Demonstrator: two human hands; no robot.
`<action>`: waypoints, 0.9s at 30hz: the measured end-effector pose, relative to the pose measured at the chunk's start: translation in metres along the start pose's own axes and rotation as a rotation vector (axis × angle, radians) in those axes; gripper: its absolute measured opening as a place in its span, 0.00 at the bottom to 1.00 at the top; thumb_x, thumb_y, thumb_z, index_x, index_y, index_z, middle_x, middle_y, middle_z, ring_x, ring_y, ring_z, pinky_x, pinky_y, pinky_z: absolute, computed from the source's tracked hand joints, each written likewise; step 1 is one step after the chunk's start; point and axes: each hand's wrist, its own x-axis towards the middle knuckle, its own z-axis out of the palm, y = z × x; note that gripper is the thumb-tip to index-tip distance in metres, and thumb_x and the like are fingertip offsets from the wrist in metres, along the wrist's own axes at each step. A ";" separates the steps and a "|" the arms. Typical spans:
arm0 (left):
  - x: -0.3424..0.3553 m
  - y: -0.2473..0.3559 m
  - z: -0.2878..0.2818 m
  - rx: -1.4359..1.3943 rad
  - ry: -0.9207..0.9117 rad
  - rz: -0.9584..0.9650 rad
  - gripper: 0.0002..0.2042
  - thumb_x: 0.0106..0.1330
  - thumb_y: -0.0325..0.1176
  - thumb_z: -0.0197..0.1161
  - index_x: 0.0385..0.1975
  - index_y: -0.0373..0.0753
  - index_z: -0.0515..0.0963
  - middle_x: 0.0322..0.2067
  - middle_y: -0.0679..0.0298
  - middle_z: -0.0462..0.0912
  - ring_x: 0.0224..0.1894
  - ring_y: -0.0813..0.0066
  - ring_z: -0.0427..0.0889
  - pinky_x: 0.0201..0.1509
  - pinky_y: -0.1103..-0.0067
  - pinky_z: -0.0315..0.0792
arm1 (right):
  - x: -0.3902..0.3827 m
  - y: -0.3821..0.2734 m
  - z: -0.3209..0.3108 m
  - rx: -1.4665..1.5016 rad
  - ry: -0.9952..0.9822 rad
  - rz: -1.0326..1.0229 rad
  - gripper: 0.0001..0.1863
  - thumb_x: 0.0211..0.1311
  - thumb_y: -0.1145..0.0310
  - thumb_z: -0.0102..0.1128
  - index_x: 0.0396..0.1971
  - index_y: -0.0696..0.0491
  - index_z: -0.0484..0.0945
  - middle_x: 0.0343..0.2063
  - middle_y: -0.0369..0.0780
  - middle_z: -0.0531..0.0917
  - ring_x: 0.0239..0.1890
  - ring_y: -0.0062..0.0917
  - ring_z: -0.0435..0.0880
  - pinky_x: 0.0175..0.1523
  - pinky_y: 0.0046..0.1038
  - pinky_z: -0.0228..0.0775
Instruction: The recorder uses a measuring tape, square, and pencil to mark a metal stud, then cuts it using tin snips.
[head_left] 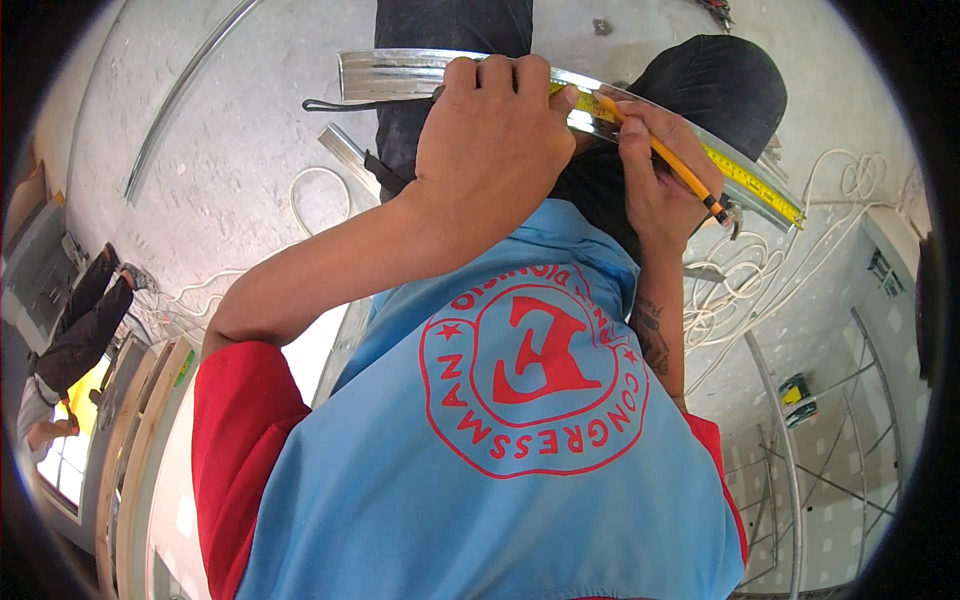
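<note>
I have a long, shiny silver metal strip lying across my legs, on top of my black cloth trousers. My left hand is curled over the middle of it and holds it tight, with the thumb beside the thin yellow measuring tape. The tape is already pulled out and runs along the strip to its right end, so I think the measuring part is mostly done. My right hand pinches an orange pencil with a black end, and its tip is at the strip, near my left thumb. I think I am busy with the marking now. A pencil line would be too small to see here, so I can't tell if that bit is finished. The strip looks like one long piece, and I see no cut in it, but my left hand hides some of it. Another long, thin silver metal piece lies on the grey floor to my left, and neither hand is touching it.
</note>
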 end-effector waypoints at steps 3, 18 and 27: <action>0.000 0.000 -0.001 -0.018 0.002 -0.006 0.20 0.67 0.36 0.65 0.59 0.48 0.85 0.42 0.57 0.80 0.45 0.60 0.81 0.50 0.64 0.72 | 0.001 0.000 0.001 -0.008 0.020 -0.031 0.07 0.65 0.75 0.69 0.41 0.59 0.89 0.37 0.42 0.92 0.39 0.25 0.91 0.48 0.26 0.81; 0.001 0.001 -0.004 -0.068 0.013 -0.018 0.22 0.62 0.37 0.69 0.59 0.48 0.84 0.43 0.59 0.80 0.46 0.61 0.80 0.50 0.64 0.70 | 0.003 -0.005 0.003 0.068 0.034 0.105 0.07 0.64 0.76 0.67 0.39 0.60 0.89 0.32 0.40 0.91 0.33 0.22 0.88 0.42 0.24 0.79; 0.000 0.000 0.000 -0.071 0.013 -0.004 0.24 0.62 0.38 0.70 0.61 0.48 0.83 0.44 0.59 0.80 0.47 0.60 0.80 0.50 0.64 0.70 | 0.004 -0.011 -0.006 -0.018 0.039 0.100 0.06 0.66 0.75 0.66 0.38 0.59 0.88 0.31 0.40 0.89 0.33 0.21 0.87 0.41 0.25 0.79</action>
